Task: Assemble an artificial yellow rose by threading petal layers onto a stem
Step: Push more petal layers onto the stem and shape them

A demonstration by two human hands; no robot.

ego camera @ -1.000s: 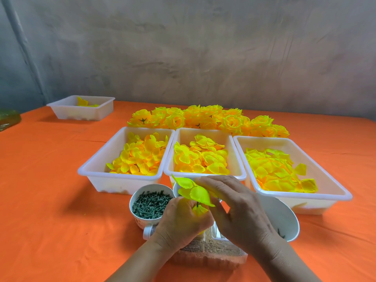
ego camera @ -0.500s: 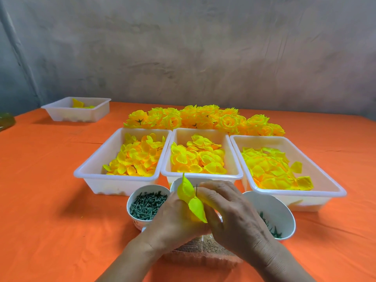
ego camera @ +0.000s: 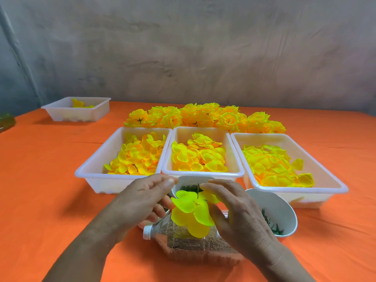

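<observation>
1. Yellow-green, the petal layer (ego camera: 191, 212) sits low in the middle of the orange worktop (ego camera: 40, 180). It is threaded on a thin green stem (ego camera: 197, 192) whose tip pokes straight up through its centre.
2. Right hand (ego camera: 238, 216), at three o'clock of the petals: its fingers are curled round the layer. The thumb lies against the right-hand petals, and the forefinger (ego camera: 205, 187) hooks over the top and ends just beside the stem.
3. Left hand (ego camera: 140, 202), at nine o'clock: fingers loosely bent and a little apart, thumb and forefinger stretched forward with nothing between them. The lower fingertips come up to the petals' left edge; I cannot tell whether they touch.
4. At six o'clock, under the petals, a clear bottle (ego camera: 183, 244) filled with something sandy lies on its side, its white cap (ego camera: 147, 232) pointing to nine o'clock. The petals hide the stem's foot.
5. At twelve o'clock of the hands a white cup (ego camera: 189, 180) holds dark green pieces; at three o'clock a white bowl (ego camera: 274, 204) holds a few more.
6. Beyond these stand three white trays of loose yellow petals, side by side: left tray (ego camera: 105, 184), middle tray (ego camera: 203, 173), right tray (ego camera: 305, 197).
7. Finished roses (ego camera: 203, 117) are heaped behind the trays at twelve o'clock. A far tray (ego camera: 61, 112) with a few yellow petals stands well apart at ten o'clock.
</observation>
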